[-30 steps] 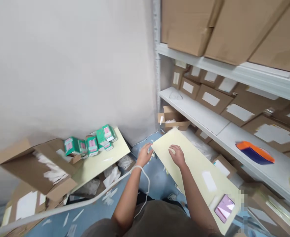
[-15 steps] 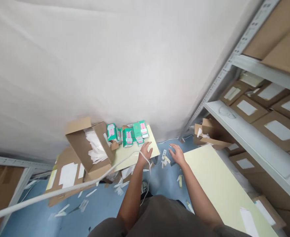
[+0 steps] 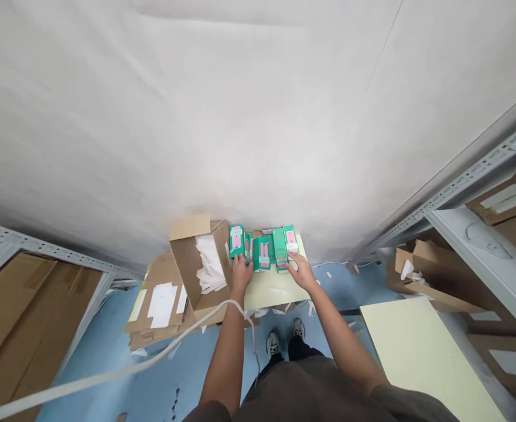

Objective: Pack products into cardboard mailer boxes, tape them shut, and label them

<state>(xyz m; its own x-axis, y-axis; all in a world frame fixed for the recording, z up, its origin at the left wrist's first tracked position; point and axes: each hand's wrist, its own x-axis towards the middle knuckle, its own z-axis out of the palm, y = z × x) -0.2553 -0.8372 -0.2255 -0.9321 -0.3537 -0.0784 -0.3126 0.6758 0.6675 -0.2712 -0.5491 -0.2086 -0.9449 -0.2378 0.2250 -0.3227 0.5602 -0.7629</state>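
Observation:
Several green boxes with pink panels stand in a row at the back of a pale yellow table. My left hand (image 3: 242,274) is at the front of the leftmost green box (image 3: 236,239), fingers spread and apparently touching its lower edge. Between the hands stands another green box (image 3: 263,253) with a pink front. My right hand (image 3: 300,273) is open, its fingertips at the lower edge of the rightmost green box (image 3: 291,239). Neither hand is closed around a box. An open cardboard carton (image 3: 222,252) with white paper inside lies just left of my left hand.
Flattened cardboard (image 3: 163,281) lies left of the carton. A white cable (image 3: 152,360) runs across the lower left, over my left forearm. A second pale yellow table (image 3: 420,346) is at lower right. Shelving with cartons (image 3: 512,357) stands on the right, and a grey-white wall (image 3: 258,129) rises behind.
Both hands have moved from the gap beside the table to the front of the green boxes. My view has turned left, so the boxes and carton appear farther right.

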